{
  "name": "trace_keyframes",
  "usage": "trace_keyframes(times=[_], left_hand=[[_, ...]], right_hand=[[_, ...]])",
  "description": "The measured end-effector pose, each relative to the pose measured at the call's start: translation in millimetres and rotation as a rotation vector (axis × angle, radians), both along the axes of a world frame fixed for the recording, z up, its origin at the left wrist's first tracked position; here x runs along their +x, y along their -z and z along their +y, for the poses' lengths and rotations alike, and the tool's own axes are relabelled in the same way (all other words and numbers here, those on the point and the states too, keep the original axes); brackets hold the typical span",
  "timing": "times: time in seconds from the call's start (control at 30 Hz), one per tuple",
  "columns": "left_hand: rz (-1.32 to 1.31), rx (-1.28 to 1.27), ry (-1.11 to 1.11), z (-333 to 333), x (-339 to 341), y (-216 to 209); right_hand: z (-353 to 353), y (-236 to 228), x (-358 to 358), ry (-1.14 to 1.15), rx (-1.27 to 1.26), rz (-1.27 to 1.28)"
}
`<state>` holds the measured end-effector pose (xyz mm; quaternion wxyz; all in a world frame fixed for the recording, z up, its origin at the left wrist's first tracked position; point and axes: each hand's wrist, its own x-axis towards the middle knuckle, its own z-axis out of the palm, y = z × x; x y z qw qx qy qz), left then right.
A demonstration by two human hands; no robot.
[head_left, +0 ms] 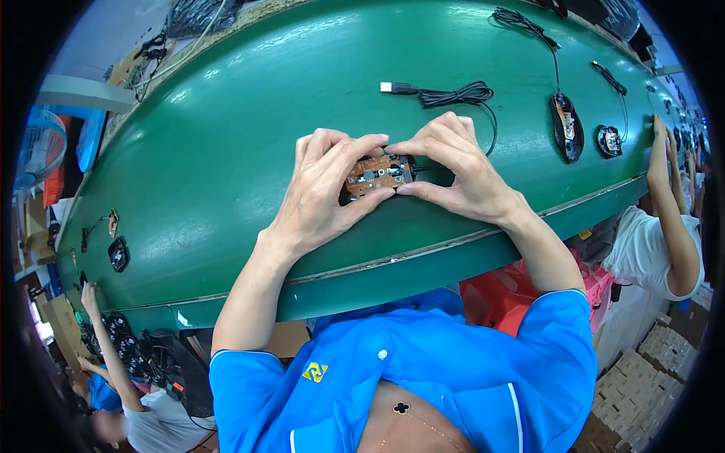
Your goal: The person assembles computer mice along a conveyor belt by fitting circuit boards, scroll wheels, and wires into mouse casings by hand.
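Between my two hands is an uncovered computer mouse [370,178], its brown circuit board showing in a black base on the green table. My left hand [321,181] grips its left side, thumb along the near edge and fingers along the far edge. My right hand [464,170] holds the right end, with thumb and index finger closed on the near and far corners. A black cable leaves the board under my right hand and leads to a coiled USB cable [457,94] with a white-tipped plug lying beyond. Parts of the base are hidden by my fingers.
On the right lie an opened mouse [566,127] with its cable and a smaller open mouse [609,141]. A black mouse shell [118,254] and a small board [113,223] lie at left. Co-workers' arms [661,162] reach onto the green table [249,113] at both ends.
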<state>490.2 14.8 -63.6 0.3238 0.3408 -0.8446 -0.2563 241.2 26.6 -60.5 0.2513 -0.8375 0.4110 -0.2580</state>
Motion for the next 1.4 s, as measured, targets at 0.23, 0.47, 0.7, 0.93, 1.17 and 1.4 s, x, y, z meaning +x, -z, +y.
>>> trace_keyframes(times=[0.23,0.47,0.7,0.93,1.17,1.4], left_hand=[[-0.015,0.031,-0.008,-4.2,6.8,-2.1],[0.074,0.083,-0.011,-7.4,10.5,8.7],[0.079,0.145,-0.036,-5.7,7.4,8.6],[0.121,0.253,-0.044,-6.7,7.7,6.9],[0.128,0.303,-0.050,-8.0,6.8,4.1],[0.119,0.365,-0.095,-6.6,3.9,4.3]], right_hand=[[4.3,-1.0,7.2,0.072,0.008,-0.025],[5.2,5.1,5.6,0.109,0.039,-0.107],[8.5,1.9,7.9,0.174,0.076,-0.075],[5.5,-1.4,4.6,0.176,0.086,-0.049],[6.0,-2.3,4.5,0.177,0.081,-0.039],[12.0,-6.1,9.9,0.254,0.056,0.062]])
